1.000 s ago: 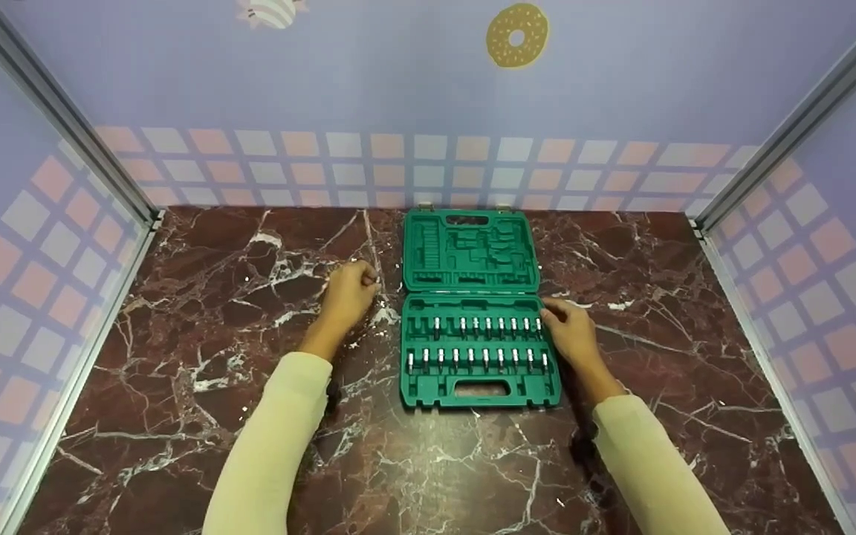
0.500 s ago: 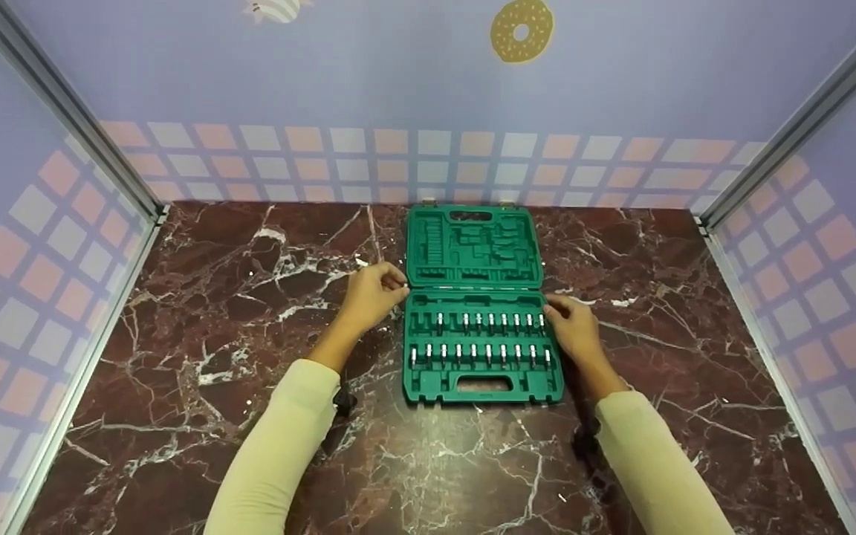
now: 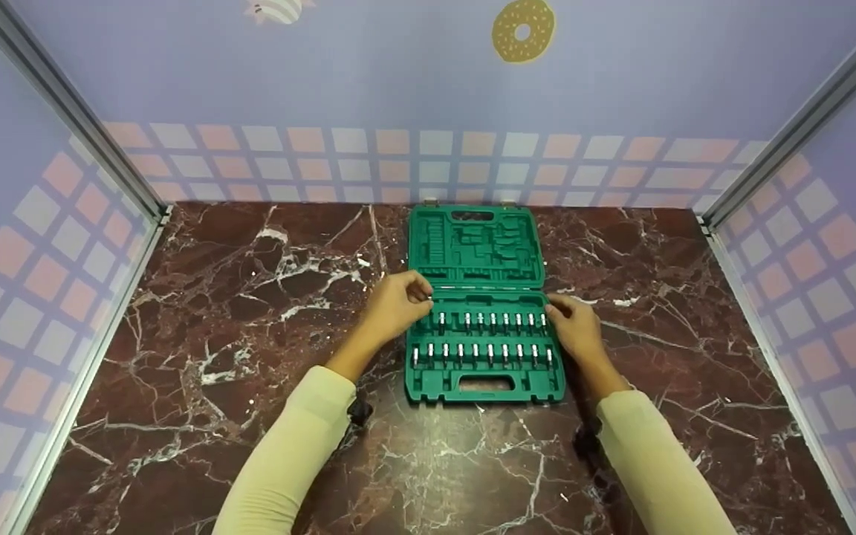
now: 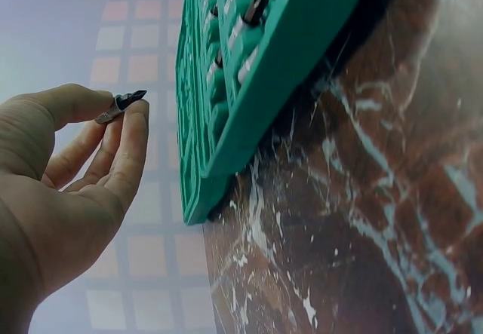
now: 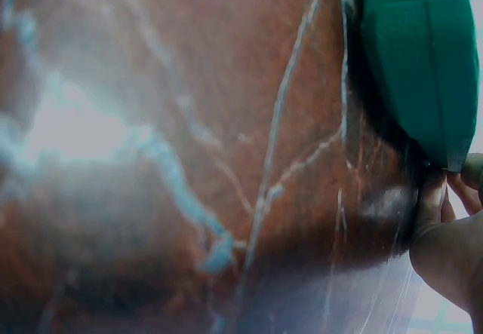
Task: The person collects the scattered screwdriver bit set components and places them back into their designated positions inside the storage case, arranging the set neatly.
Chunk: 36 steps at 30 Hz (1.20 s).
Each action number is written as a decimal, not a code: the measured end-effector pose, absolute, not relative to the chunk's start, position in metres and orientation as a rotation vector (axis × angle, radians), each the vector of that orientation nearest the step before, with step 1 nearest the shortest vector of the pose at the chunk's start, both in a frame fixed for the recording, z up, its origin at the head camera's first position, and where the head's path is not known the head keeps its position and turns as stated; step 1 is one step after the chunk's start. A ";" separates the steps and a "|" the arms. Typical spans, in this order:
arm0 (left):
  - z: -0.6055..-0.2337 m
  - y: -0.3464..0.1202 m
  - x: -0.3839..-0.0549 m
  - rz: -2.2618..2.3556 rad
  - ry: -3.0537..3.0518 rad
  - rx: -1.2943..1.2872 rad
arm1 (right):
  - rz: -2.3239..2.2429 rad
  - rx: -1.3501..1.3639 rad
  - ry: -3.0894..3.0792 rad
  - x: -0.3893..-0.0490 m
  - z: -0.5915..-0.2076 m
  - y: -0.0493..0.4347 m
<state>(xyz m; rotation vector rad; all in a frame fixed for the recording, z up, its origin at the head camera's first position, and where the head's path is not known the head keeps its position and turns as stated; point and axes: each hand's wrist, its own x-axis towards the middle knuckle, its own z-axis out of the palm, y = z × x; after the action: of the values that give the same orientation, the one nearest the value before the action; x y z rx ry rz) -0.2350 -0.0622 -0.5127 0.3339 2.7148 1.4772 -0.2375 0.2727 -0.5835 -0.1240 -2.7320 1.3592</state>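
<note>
A green plastic bit case (image 3: 435, 384) lies unfolded on the marble-patterned table, its lid (image 3: 472, 260) toward the back wall. Two rows of silver bit sockets with dark tips (image 3: 475, 354) sit in the lower half, with gaps at the left of the upper row. My left hand (image 3: 392, 306) hovers over that half's upper left corner. In the left wrist view, its thumb and fingers pinch a bit socket (image 4: 121, 106) with a dark cross-shaped tip. My right hand (image 3: 578, 331) grips the case's right edge near the hinge, thumb on top; its fingertips are partly hidden.
Patterned panels (image 3: 368, 82) stand behind and at both sides, with metal corner strips (image 3: 71, 111). The marbled table (image 3: 264, 401) extends left, right and in front of the case. The lid's far edge is close to the back panel.
My left hand has moved right, from the table beside the case to over its upper left slots, carrying the bit socket. My right hand stays at the case's right edge.
</note>
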 end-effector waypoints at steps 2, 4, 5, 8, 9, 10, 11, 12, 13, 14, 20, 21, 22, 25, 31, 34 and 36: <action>-0.512 -0.059 -0.234 1.469 2.696 0.356 | 1.372 -0.132 -2.731 -0.238 -0.583 0.273; -0.512 -0.057 -0.233 1.458 2.687 0.377 | 1.377 -0.137 -2.731 -0.238 -0.583 0.272; -0.512 -0.055 -0.233 1.454 2.686 0.392 | 1.379 -0.138 -2.733 -0.238 -0.584 0.272; -0.514 -0.050 -0.232 1.441 2.691 0.433 | 1.384 -0.141 -2.737 -0.238 -0.584 0.272; -0.514 -0.048 -0.232 1.433 2.694 0.445 | 1.383 -0.139 -2.736 -0.238 -0.584 0.273; -0.514 -0.046 -0.231 1.427 2.697 0.461 | 1.386 -0.139 -2.737 -0.238 -0.584 0.273; -0.515 -0.044 -0.231 1.426 2.692 0.476 | 1.389 -0.140 -2.738 -0.238 -0.584 0.273; -0.515 -0.043 -0.231 1.419 2.690 0.489 | 1.393 -0.141 -2.736 -0.238 -0.584 0.273; -0.516 -0.041 -0.230 1.409 2.686 0.504 | 1.395 -0.142 -2.735 -0.239 -0.584 0.273; -0.517 -0.039 -0.230 1.401 2.680 0.515 | 1.396 -0.140 -2.733 -0.239 -0.584 0.273; -0.521 -0.029 -0.231 1.331 2.672 0.530 | 1.385 -0.127 -2.721 -0.238 -0.585 0.273; -0.522 -0.028 -0.231 1.318 2.683 0.541 | 1.374 -0.120 -2.726 -0.238 -0.584 0.273; -0.523 -0.026 -0.232 1.304 2.695 0.552 | 1.371 -0.121 -2.724 -0.238 -0.584 0.273; -0.526 -0.023 -0.234 1.251 2.730 0.576 | 1.360 -0.123 -2.724 -0.238 -0.584 0.273; -0.532 -0.017 -0.236 1.123 2.770 0.583 | 1.358 -0.131 -2.721 -0.238 -0.584 0.273; -0.534 -0.016 -0.237 1.043 2.807 0.601 | 1.357 -0.125 -2.730 -0.238 -0.583 0.273; -0.535 -0.015 -0.238 0.985 2.832 0.622 | 1.355 -0.127 -2.738 -0.238 -0.584 0.273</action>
<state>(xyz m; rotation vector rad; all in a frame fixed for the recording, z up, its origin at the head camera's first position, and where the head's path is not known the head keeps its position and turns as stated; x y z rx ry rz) -0.2381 -0.0148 -0.5352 0.6220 2.8319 0.9848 -0.2379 0.2731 -0.5836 -0.1269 -2.7378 1.3554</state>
